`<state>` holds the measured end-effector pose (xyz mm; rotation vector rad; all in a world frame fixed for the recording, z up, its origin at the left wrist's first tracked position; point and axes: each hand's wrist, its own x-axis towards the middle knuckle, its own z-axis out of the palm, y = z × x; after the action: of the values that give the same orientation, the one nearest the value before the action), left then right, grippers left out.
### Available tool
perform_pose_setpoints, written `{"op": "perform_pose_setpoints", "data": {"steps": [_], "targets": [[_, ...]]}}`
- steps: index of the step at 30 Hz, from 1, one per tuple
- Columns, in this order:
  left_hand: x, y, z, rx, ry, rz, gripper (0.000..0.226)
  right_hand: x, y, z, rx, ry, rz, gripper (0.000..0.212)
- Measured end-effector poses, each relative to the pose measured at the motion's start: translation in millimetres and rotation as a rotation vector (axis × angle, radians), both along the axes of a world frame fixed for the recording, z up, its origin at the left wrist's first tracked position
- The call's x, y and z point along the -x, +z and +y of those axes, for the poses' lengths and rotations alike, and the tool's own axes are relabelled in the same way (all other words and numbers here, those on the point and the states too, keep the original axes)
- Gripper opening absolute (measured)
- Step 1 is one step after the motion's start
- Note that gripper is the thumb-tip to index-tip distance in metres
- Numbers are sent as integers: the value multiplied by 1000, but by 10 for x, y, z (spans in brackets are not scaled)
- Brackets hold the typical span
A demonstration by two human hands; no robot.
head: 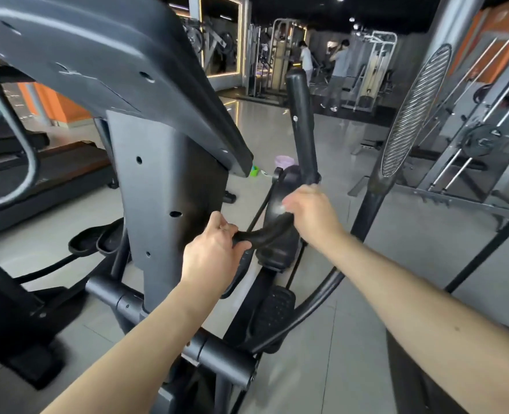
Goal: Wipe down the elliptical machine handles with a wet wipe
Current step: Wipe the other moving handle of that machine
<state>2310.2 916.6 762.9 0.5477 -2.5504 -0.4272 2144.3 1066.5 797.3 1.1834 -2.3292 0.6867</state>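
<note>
L hand (214,252): grip curled tight round the near end of the elliptical's short black curved handle bar (262,233), thumb on top, fingers wrapped under. R hand (311,216) sits higher up the same bar, about where it bends upward. It's motion-blurred, but its grip looks closed round the bar w/ a small white wet wipe (278,208) pinched btwn fingers and bar; only a pale patch shows at the fingertips. Both forearms bare. Just behind R hand rises the tall black upright swing handle (301,121), tilted slightly. Left of the hands is the grey console post w/ screw holes (163,186), w/ the wide dark-grey console underside (97,55) above it. Below is a black ribbed foot pedal (274,312) over the pale grey tiled floor (322,369). On the floor beyond are a lilac tub-like thing (284,161) and sth small and green (254,171), both too far to ID. Black treadmill (53,168) at far left. In bkgd, a person in grey top (341,62) and another in white (306,56) among weight machines.
</note>
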Motion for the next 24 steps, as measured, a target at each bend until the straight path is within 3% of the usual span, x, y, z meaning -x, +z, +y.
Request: {"op": "perform_pose_setpoints", "data": {"steps": [3, 6, 9, 12, 14, 17, 21, 24], "targets": [[24, -3, -76, -2, -49, 9, 38, -45, -30, -83, 9, -122, -185, 23], [27, -16, -134, -41, -89, 26, 35, -448, -220, -239, 100, -32, -288, 22], [11, -33, -176, -50, -138, 56, 31, -730, -309, -245, 160, 50, -286, 19], [18, -28, -212, -53, -147, 27, 29, -645, -289, -145, 245, -59, -218, 21], [25, -8, -213, -52, -143, 0, 32, -485, -293, -60, 390, -227, -212, 24], [28, 8, -213, -32, -153, -21, 35, -384, -416, -87, 699, -400, -437, 20], [34, 4, -256, -54, -170, -12, 35, -580, -710, -334, 1002, -392, -637, 28], [34, -9, -283, -61, -189, 4, 36, -869, -861, -442, 1065, -401, -680, 16]]}}
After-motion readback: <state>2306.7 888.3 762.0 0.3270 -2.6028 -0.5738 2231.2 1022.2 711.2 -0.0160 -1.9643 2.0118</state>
